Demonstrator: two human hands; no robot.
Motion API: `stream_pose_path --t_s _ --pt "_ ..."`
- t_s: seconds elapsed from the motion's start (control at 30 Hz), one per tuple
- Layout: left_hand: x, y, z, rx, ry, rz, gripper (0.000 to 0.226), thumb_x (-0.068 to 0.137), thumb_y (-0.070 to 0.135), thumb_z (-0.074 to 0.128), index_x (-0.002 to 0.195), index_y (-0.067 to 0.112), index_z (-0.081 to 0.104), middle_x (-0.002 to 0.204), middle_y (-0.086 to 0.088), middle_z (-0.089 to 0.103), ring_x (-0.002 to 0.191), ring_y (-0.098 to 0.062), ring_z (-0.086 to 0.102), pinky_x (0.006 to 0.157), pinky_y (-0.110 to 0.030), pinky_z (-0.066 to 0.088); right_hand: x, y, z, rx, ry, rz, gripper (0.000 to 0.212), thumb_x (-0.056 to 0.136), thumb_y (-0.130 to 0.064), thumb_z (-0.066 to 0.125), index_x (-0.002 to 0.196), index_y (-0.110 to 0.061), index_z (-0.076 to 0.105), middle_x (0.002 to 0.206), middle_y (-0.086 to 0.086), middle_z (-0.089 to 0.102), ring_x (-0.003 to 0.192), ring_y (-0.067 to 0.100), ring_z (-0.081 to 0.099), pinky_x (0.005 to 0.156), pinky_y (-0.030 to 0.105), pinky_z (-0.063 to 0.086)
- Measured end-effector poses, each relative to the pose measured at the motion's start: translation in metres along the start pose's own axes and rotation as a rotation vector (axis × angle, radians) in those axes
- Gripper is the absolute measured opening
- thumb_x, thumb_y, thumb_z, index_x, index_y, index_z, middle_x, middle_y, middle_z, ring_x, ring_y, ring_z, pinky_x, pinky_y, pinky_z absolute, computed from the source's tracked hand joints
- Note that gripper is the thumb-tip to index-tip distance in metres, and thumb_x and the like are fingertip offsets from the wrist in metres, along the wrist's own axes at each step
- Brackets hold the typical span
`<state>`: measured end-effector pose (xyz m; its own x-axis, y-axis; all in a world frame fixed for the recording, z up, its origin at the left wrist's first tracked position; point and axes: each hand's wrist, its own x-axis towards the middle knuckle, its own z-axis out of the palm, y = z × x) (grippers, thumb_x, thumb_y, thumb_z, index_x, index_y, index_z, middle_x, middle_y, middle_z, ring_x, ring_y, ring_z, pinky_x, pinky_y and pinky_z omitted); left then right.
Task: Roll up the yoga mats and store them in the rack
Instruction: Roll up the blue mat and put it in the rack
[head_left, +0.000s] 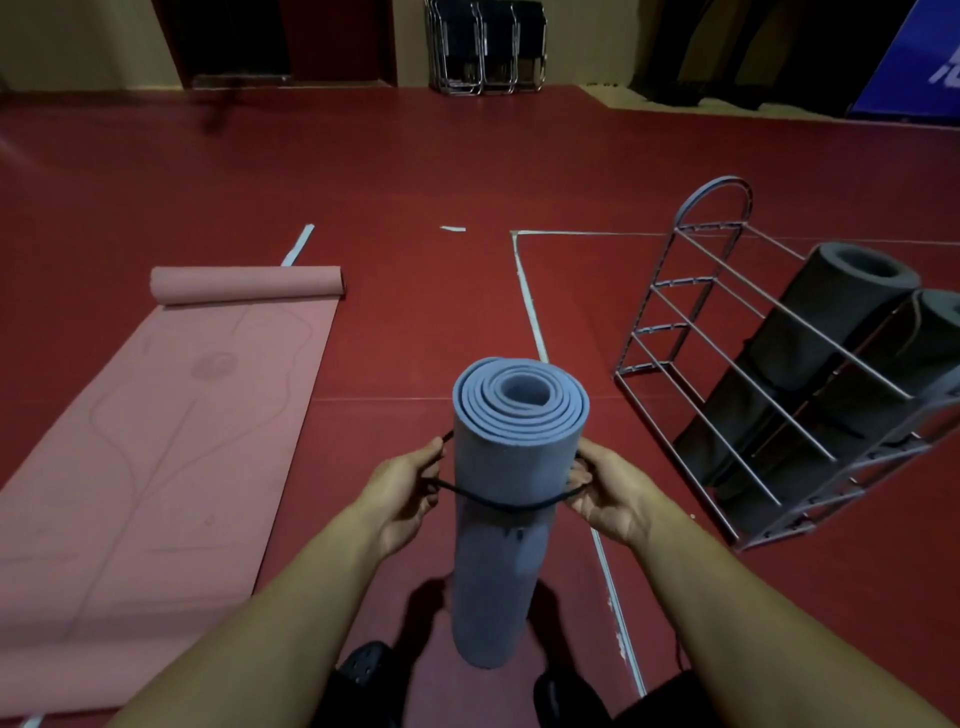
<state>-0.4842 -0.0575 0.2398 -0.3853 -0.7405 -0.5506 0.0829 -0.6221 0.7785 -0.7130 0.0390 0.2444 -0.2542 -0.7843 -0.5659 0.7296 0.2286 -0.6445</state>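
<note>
A rolled blue yoga mat (511, 467) stands upright on the red floor between my feet. A thin black elastic cord (506, 505) loops around its upper part. My left hand (405, 491) pinches the cord on the mat's left side. My right hand (605, 491) pinches it on the right side. A pink yoga mat (156, 447) lies mostly flat on the left, with its far end rolled (247, 283). On the right stands a grey metal rack (727, 364) holding two rolled dark grey mats (810, 343).
White lines (530, 306) mark the red floor. Folded metal chairs (485, 49) lean against the far wall. A blue board (914, 57) stands at the far right. My black shoes (363, 670) are at the bottom edge.
</note>
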Motion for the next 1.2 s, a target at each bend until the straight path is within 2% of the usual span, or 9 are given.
stream_pose_path --t_s 0.17,0.27,0.43,0.53,0.7,0.83,0.97,1.03,1.2 --pt "0.035 -0.048 0.004 0.070 0.137 0.047 0.033 0.105 0.025 0.058 0.073 0.022 0.050 0.057 0.004 0.042 0.047 -0.009 0.031 0.043 -0.020 0.027 0.031 0.033 -0.013 -0.159 0.374 -0.143 0.027 0.092 -0.015 0.077 0.073 -0.010 0.058 0.056 0.007 0.053 0.037 0.012 0.042 0.035 0.021 0.036" --pt "0.054 -0.073 0.003 0.170 0.206 0.034 0.032 0.106 0.027 0.057 0.076 0.018 0.051 0.061 0.001 0.045 0.051 -0.014 0.032 0.047 -0.025 0.027 0.051 0.053 -0.026 -0.171 0.530 -0.107 0.023 0.089 -0.016 0.079 0.089 0.005 0.069 0.069 0.016 0.065 0.059 0.024 0.056 0.053 0.033 0.050" --pt "0.074 -0.103 -0.005 0.375 0.282 0.015 0.031 0.105 0.036 0.057 0.083 0.015 0.058 0.076 -0.004 0.054 0.066 -0.020 0.042 0.068 -0.033 0.037 0.072 0.075 -0.050 -0.368 0.689 -0.025 0.033 0.096 -0.030 0.070 0.073 -0.007 0.063 0.066 0.009 0.050 0.052 0.017 0.034 0.049 0.030 0.029" --pt "0.077 -0.107 0.002 0.399 0.250 0.024 0.028 0.106 0.039 0.053 0.095 0.014 0.060 0.082 -0.002 0.057 0.071 -0.017 0.048 0.074 -0.036 0.045 0.077 0.082 -0.046 -0.343 0.594 0.028 0.019 0.096 -0.019 0.065 0.093 -0.001 0.070 0.072 0.009 0.059 0.057 0.018 0.040 0.051 0.027 0.033" --pt "0.081 -0.103 0.011 0.462 0.257 0.066 0.022 0.109 0.032 0.042 0.101 0.014 0.048 0.101 -0.003 0.059 0.091 -0.021 0.057 0.094 -0.049 0.054 0.077 0.083 -0.035 -0.326 0.526 0.010 0.023 0.098 -0.024 0.067 0.091 -0.003 0.072 0.086 0.009 0.073 0.074 0.023 0.063 0.064 0.032 0.053" --pt "0.060 -0.081 0.018 0.471 0.317 0.250 0.016 0.108 0.021 0.047 0.108 0.010 0.058 0.107 -0.008 0.066 0.084 -0.015 0.058 0.070 -0.026 0.048 0.063 0.069 -0.018 -0.356 0.507 -0.104 0.019 0.100 -0.014 0.057 0.092 -0.006 0.071 0.082 0.004 0.071 0.061 0.016 0.058 0.046 0.020 0.045" --pt "0.014 -0.061 0.034 0.410 0.442 0.569 0.009 0.105 0.029 0.054 0.102 0.035 0.059 0.109 0.003 0.064 0.095 -0.004 0.060 0.077 -0.018 0.045 0.044 0.039 0.020 -0.270 0.301 -0.327 0.035 0.105 -0.044 0.052 0.099 -0.021 0.077 0.092 -0.006 0.080 0.082 0.009 0.075 0.071 0.029 0.057" --pt "-0.015 -0.063 0.047 0.368 0.412 0.622 0.008 0.104 0.036 0.055 0.111 0.038 0.057 0.116 0.010 0.060 0.102 0.003 0.059 0.082 -0.017 0.046 0.037 0.029 0.032 -0.255 0.222 -0.344 0.046 0.107 -0.052 0.043 0.101 -0.020 0.076 0.096 -0.004 0.080 0.087 0.009 0.075 0.078 0.032 0.057" --pt "-0.045 -0.064 0.075 0.386 0.316 0.558 0.065 0.101 0.055 0.044 0.159 0.028 0.030 0.153 0.018 0.032 0.139 -0.002 0.039 0.108 -0.026 0.036 0.024 0.023 0.039 -0.414 0.078 -0.389 0.041 0.106 -0.057 0.035 0.112 -0.038 0.072 0.109 -0.018 0.076 0.100 -0.004 0.069 0.087 0.024 0.053"
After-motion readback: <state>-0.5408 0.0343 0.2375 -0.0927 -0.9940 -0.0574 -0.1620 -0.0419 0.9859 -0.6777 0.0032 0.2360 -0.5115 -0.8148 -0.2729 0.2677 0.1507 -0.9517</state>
